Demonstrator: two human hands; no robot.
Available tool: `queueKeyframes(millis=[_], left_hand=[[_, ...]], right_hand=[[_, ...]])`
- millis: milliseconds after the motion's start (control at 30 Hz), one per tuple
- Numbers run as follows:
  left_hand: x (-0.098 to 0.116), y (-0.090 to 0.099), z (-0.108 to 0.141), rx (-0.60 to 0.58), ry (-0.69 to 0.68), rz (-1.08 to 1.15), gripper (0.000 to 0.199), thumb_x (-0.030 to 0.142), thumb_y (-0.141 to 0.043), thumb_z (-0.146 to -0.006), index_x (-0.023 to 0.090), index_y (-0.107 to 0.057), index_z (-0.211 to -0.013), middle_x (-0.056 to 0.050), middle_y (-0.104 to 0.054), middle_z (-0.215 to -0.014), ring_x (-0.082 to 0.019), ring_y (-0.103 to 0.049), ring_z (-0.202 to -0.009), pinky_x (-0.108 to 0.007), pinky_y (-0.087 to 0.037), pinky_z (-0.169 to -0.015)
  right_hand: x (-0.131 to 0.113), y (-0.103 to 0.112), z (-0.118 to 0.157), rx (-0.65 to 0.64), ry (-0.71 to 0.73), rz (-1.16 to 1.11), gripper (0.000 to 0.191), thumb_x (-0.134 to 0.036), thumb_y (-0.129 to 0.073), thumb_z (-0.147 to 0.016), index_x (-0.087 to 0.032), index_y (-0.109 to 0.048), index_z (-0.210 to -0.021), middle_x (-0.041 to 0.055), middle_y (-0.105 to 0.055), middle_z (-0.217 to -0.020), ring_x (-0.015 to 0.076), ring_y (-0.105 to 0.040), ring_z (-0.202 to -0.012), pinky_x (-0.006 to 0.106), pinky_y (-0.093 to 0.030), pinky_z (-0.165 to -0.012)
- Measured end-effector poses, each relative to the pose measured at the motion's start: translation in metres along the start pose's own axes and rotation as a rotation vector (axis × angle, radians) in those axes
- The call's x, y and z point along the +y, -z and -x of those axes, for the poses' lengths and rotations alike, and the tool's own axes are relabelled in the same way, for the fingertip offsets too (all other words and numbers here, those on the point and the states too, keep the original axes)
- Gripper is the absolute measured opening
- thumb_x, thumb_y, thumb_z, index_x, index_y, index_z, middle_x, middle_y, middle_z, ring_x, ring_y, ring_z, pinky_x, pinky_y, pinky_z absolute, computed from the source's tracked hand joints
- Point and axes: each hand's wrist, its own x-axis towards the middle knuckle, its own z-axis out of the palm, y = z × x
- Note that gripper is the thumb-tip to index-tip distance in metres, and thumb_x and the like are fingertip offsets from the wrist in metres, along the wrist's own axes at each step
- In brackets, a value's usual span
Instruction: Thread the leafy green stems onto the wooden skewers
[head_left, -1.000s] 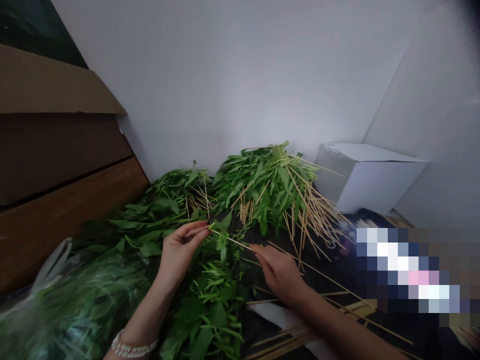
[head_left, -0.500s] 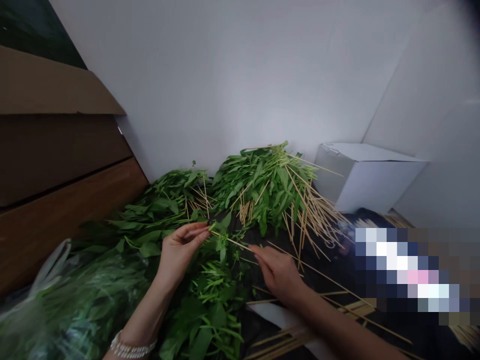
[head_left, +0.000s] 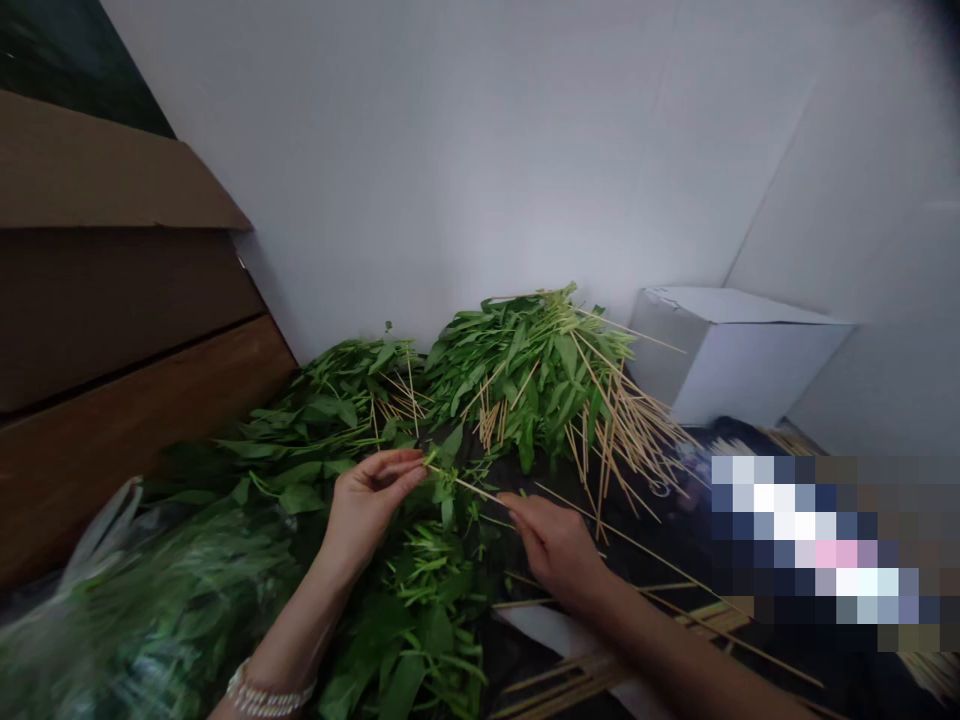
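Thumb and fingers of my left hand (head_left: pixel 377 500) are pinched on a green vegetable stem, of which a short piece shows at the fingertips. A thin bamboo skewer (head_left: pixel 475 491) reaches from there to my right hand (head_left: pixel 559 548), whose fingers are closed around its other end. The skewer's tip meets the stem by the left fingertips; whether it runs through the stem is too small to tell. Beneath both hands lies a heap of cut leafy greens (head_left: pixel 424 600). Behind them rests a pile of greens on skewers (head_left: pixel 517 360), with many sticks fanning out to the right.
Loose skewers (head_left: pixel 570 690) lie on the dark surface at front right, near a white sheet (head_left: pixel 544 632). A clear bag of greens (head_left: pixel 165 600) fills the front left. A cardboard box (head_left: pixel 112 280) stands at left, a white box (head_left: pixel 750 350) at back right against the wall.
My left hand has shifted slightly right along the skewer, closer to my right hand. The right hand and the skewer have barely moved.
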Motion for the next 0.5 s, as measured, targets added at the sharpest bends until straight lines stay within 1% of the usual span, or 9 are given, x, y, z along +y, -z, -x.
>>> queueKeyframes(millis=[133, 267, 333, 433, 500], left_hand=[[0.0014, 0.0008, 0.0002, -0.035, 0.034, 0.010, 0.046, 0.042, -0.085, -0.056, 0.015, -0.071, -0.089, -0.009, -0.077, -0.083, -0.025, -0.071, -0.081, -0.038, -0.055, -0.083], [0.0050, 0.0019, 0.0013, -0.072, 0.055, 0.015, 0.058, 0.040, -0.084, -0.058, 0.015, -0.067, -0.108, -0.007, -0.077, -0.083, -0.023, -0.071, -0.080, -0.038, -0.054, -0.085], [0.0048, 0.0013, 0.0019, -0.110, 0.059, 0.013, 0.064, 0.039, -0.084, -0.060, 0.015, -0.064, -0.114, -0.007, -0.077, -0.083, -0.023, -0.071, -0.079, -0.038, -0.055, -0.085], [0.0023, -0.0011, 0.0026, -0.173, 0.060, 0.001, 0.066, 0.041, -0.082, -0.061, 0.013, -0.061, -0.117, -0.008, -0.076, -0.083, -0.024, -0.071, -0.079, -0.039, -0.055, -0.084], [0.0012, -0.0027, 0.0031, -0.181, 0.033, -0.011, 0.065, 0.041, -0.082, -0.062, 0.013, -0.061, -0.118, -0.008, -0.076, -0.084, -0.024, -0.071, -0.082, -0.039, -0.054, -0.086]], right_hand=[[-0.0001, -0.0006, 0.0000, -0.016, 0.001, -0.018, 0.031, -0.015, -0.039, -0.095, -0.016, -0.060, -0.117, 0.0079, -0.067, -0.087, 0.0169, -0.064, -0.078, 0.028, -0.051, -0.072], [-0.0003, -0.0010, 0.0001, -0.018, 0.011, -0.014, 0.031, -0.014, -0.039, -0.094, -0.015, -0.060, -0.116, 0.0074, -0.067, -0.084, 0.0171, -0.064, -0.076, 0.028, -0.051, -0.070], [-0.0011, -0.0011, -0.0003, -0.023, 0.019, -0.012, 0.031, -0.014, -0.039, -0.094, -0.015, -0.059, -0.117, 0.0074, -0.067, -0.085, 0.0172, -0.064, -0.076, 0.028, -0.050, -0.070], [-0.0034, -0.0009, -0.0015, -0.027, 0.030, -0.009, 0.031, -0.014, -0.038, -0.094, -0.016, -0.059, -0.117, 0.0079, -0.067, -0.088, 0.0170, -0.064, -0.078, 0.028, -0.050, -0.071], [-0.0048, -0.0001, -0.0027, -0.035, 0.027, -0.003, 0.032, -0.014, -0.038, -0.094, -0.016, -0.058, -0.118, 0.0073, -0.067, -0.086, 0.0165, -0.063, -0.076, 0.027, -0.050, -0.071]])
